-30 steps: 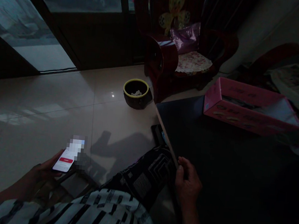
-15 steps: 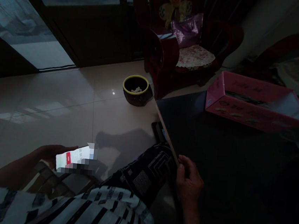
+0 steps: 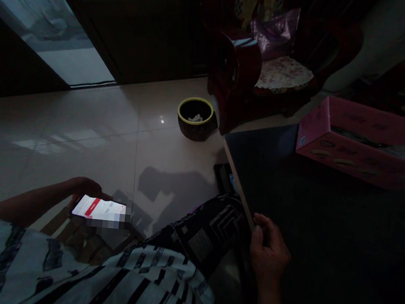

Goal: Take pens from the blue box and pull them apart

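Observation:
My left hand [image 3: 86, 187] is closed around a lit smartphone [image 3: 99, 207], held low at the left above a dark wooden stool or chair [image 3: 54, 224]. The phone's white screen shows a red block and digits, and part of it is blurred out. Loosely curled, my right hand [image 3: 268, 247] rests at the near edge of a dark table [image 3: 311, 215]. Its thumb and index fingertip lie beside the table's pale rim, and nothing shows between them. The undersides of its fingers are hidden.
A pink box [image 3: 360, 153] stands open on the table. On the tiled floor sits a dark bin [image 3: 194, 129] with a yellow rim and crumpled paper inside. Behind it is a red wooden armchair [image 3: 239, 65] with a floral seat cover [image 3: 285, 74] and a shiny purple bag [image 3: 276, 35].
The view has shifted, so the room's things sit further right. The phone has tilted in my left hand and shows more of its screen. My right hand stays at the table edge.

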`<state>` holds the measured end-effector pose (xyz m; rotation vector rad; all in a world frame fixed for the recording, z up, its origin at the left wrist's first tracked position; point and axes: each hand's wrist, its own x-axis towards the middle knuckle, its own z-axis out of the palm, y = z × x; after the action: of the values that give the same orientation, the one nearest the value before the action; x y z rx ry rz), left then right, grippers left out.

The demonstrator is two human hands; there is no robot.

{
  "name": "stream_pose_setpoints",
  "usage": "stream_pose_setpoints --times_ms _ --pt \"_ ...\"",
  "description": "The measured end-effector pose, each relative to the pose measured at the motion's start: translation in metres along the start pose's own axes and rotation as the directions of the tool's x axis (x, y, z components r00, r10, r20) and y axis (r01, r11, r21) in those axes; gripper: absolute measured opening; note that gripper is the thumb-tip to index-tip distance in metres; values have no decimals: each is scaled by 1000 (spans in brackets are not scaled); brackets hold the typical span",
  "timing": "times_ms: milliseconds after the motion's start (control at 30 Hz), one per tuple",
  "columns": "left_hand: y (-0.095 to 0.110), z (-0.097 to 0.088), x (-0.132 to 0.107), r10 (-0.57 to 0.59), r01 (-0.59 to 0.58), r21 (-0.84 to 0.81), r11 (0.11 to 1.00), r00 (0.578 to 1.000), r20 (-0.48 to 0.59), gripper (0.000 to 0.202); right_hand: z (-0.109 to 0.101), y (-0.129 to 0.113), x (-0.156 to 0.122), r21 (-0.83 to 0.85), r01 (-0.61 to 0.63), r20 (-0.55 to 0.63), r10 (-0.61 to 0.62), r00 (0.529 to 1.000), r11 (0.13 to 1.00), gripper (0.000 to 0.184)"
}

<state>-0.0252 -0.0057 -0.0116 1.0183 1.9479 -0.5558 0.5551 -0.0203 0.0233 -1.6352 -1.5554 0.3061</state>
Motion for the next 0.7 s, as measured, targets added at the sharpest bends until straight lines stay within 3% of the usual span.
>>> stream_pose_setpoints --times_ms 33,100,333,500,700 --pt "-3 -1 0 -149 149 14 989 971 189 71 0 0 0 -6 -1 -3 1 1000 1000 25" --pt "-7 -2 -4 -219 232 8 973 907 360 71 0 0 0 -13 -17 -3 17 1000 1000 27" --pt "-11 1 -32 -241 281 -18 959 853 462 68 1 -4 2 -19 -45 -28 45 999 999 28" --pt "-34 12 -36 -178 305 -132 943 799 574 73 1 -1 2 -33 -35 -28 34 999 999 31" --pt "-61 26 -31 -182 325 -143 935 784 593 68 1 1 4 -56 -76 -34 74 997 996 32"
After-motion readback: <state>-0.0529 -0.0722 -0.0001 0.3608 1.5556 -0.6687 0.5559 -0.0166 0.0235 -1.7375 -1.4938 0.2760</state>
